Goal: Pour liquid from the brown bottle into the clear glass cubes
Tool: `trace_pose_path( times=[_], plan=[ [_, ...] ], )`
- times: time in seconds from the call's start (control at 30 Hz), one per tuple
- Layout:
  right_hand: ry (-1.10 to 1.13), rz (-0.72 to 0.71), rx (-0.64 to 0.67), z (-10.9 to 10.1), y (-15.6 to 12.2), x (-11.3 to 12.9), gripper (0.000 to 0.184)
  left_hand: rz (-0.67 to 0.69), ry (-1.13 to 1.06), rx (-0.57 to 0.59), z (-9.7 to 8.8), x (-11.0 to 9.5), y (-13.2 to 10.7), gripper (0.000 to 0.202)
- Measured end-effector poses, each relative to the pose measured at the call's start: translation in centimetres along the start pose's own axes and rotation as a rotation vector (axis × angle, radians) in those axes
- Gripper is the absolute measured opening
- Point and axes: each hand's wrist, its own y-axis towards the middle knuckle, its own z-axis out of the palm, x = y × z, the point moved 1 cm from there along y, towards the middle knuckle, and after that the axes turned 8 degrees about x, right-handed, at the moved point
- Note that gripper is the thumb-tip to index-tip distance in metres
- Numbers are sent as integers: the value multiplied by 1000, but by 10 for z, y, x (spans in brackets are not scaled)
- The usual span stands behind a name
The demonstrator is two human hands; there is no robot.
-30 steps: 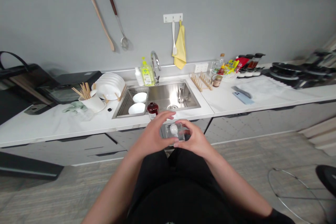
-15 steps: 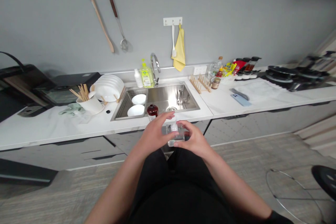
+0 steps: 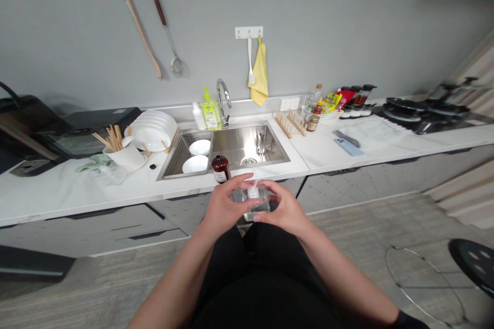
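- Your right hand is closed around the side of the clear bottle, in front of the counter.
- Your left hand is half curled about its white pump, thumb overlapping the bottle; you can't tell here how firmly it grips.
- Beyond your left hand, the brown bottle stands upright by the sink.
- The sink's left-side tray holds two white bowls.
- Chopsticks lean in the white cup.
- Farther right, bottles and packets fill the white basket.
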Motion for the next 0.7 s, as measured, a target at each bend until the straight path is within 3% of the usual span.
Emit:
trace_pose_path(
  times=[0.13, 0.37, 0.57, 0.7],
  plan=[
    [38, 6, 80, -7, -1, -6, 86, -18, -122, 101, -2, 9, -1, 63],
    [-73, 48, -108, 3, -1, -11, 85, -80, -158, 7, 7, 24, 2, 62],
    [70, 65, 73, -11, 4, -28, 89, -97, -230, 95, 10, 33, 4, 58],
    [117, 73, 135, -21, 7, -46, 90, -119, -168, 108, 20, 37, 1, 75]
  ],
)
